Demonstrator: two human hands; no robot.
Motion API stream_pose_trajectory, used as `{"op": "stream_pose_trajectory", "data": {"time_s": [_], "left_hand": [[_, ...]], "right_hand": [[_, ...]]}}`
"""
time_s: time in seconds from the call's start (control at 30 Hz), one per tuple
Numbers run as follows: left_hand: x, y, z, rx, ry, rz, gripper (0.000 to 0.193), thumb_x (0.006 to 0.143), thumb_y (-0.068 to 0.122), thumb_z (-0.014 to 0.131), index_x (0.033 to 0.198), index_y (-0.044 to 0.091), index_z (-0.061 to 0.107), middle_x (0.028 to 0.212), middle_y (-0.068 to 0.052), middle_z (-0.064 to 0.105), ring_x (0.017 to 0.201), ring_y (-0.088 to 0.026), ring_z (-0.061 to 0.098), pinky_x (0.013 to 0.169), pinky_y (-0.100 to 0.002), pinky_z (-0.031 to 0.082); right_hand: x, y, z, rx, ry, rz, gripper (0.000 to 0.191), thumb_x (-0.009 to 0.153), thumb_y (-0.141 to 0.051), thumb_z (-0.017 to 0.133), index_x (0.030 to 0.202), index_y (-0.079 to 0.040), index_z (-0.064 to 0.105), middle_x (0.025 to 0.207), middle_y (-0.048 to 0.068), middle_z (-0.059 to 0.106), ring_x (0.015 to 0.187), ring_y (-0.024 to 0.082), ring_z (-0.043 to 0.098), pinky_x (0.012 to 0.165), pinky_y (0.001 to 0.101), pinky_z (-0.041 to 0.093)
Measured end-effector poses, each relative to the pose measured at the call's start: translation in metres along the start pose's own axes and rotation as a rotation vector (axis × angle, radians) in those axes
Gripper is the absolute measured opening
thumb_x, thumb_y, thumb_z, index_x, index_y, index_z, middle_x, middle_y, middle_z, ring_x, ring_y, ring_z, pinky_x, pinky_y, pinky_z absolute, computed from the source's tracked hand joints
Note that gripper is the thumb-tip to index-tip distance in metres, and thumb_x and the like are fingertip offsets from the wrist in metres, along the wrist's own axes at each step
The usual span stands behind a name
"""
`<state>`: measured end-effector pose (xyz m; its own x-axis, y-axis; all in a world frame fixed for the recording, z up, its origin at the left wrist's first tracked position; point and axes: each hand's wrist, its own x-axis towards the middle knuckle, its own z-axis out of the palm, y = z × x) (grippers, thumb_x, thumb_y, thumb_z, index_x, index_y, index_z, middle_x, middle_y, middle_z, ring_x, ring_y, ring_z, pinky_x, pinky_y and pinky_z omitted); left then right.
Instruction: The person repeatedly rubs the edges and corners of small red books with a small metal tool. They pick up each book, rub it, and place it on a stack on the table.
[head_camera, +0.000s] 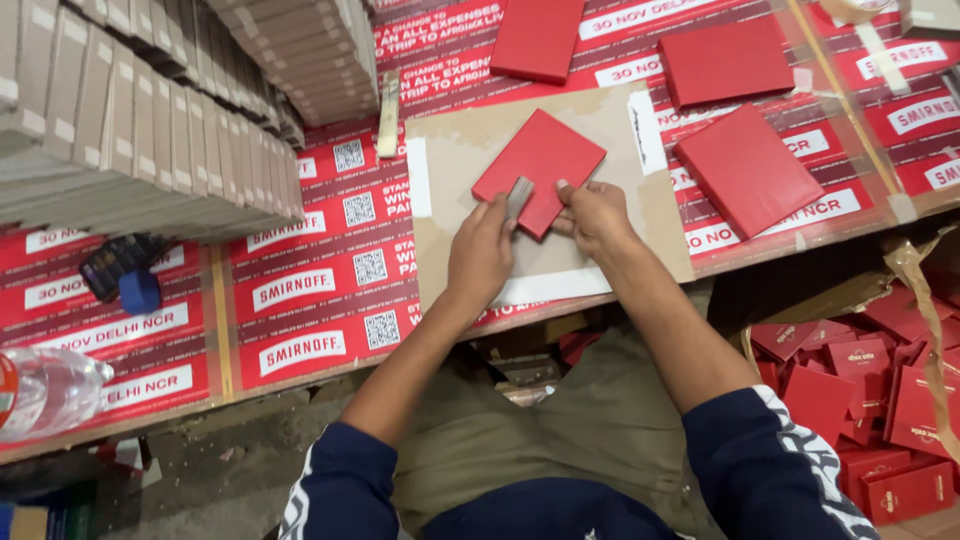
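Left hand (482, 250) pressing a grey scraper (518, 197), right hand (592, 215) pinching the red cover (540, 160) atop the cardboard sheet (455, 150); looking light, stiff; grip edges.

Both your forearms reach forward and converge, sleeves pushed up above the elbows. Your left hand (480, 250) lies knuckles up, fingers curled forward, seemingly pinching. Your right hand (593, 215) sits just beside it, fingertips pressed downward, wrist bent slightly inward.

red panels (540, 170): 4 | bottle (45, 392): 1 | hands (480, 255): 2
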<state>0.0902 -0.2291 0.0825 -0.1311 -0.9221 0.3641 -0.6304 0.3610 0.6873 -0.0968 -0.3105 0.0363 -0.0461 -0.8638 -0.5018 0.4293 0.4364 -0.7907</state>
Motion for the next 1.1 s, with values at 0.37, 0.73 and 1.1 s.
{"op": "stream_pose_trajectory", "data": {"time_s": [0.37,0.73,1.1], "left_hand": [[0.038,0.043,-0.095,-0.196,-0.242,0.3,0.026,0.094,0.0,0.067,0.117,0.0,0.054,0.159,-0.026,0.033,0.1,-0.038,0.067,0.082,-0.046,0.053],[0.012,0.014,-0.07,-0.178,-0.248,0.363,0.031,0.081,-0.015,0.064,0.107,0.002,0.059,0.141,-0.02,0.045,0.112,-0.037,0.066,0.081,-0.041,0.053],[0.034,-0.006,-0.075,-0.839,-0.586,0.152,0.025,0.091,-0.011,0.062,0.107,0.007,0.055,0.143,-0.01,0.053,0.127,-0.019,0.056,0.101,-0.037,0.052]], "right_hand": [[-0.058,-0.033,-0.031,0.478,-0.293,0.312,0.01,0.102,0.0,0.062,0.107,0.008,0.062,0.097,0.013,0.072,0.079,0.012,0.072,0.065,0.0177,0.059],[-0.122,-0.021,-0.03,-0.159,-0.08,-0.155,0.023,0.104,-0.018,0.073,0.099,0.005,0.068,0.089,0.013,0.064,0.068,0.012,0.056,0.059,0.0255,0.048],[-0.144,-0.087,-0.042,-1.194,-0.772,-1.058,0.12,0.06,-0.051,0.091,0.155,-0.004,0.035,0.163,0.027,0.028,0.149,0.048,0.027,0.118,0.0552,0.027]]}}
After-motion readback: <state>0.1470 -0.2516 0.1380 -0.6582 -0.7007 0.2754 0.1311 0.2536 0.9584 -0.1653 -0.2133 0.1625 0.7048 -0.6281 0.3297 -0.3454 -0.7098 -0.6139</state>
